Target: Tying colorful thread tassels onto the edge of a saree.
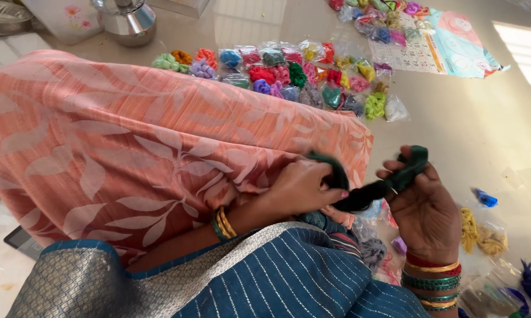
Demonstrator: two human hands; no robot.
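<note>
Dark green thread, a thick skein point(376, 189), runs between the two hands, above the lap and in front of the peach cloth with pale leaf pattern point(130, 147); it is off the floor completely. The left hand point(303, 187) is clenched on one end of the skein, thumb and fingers pressed together on it; the right hand point(421, 203) grasps the other end, with a loop of it standing up over the fingers near the top of the palm.

To do this step well, I judge that the skein should stay lightly stretched between both hands, not slack, so that strands do not tangle; the loop over the right fingers should remain open and even; the left hand should pinch near the end and not let single strands slip out.

On the floor beyond the cloth lie many small bundles of coloured thread in clear bags point(289, 73); yellow thread point(476, 231) and blue thread point(486, 198) lie near the right hand.
</note>
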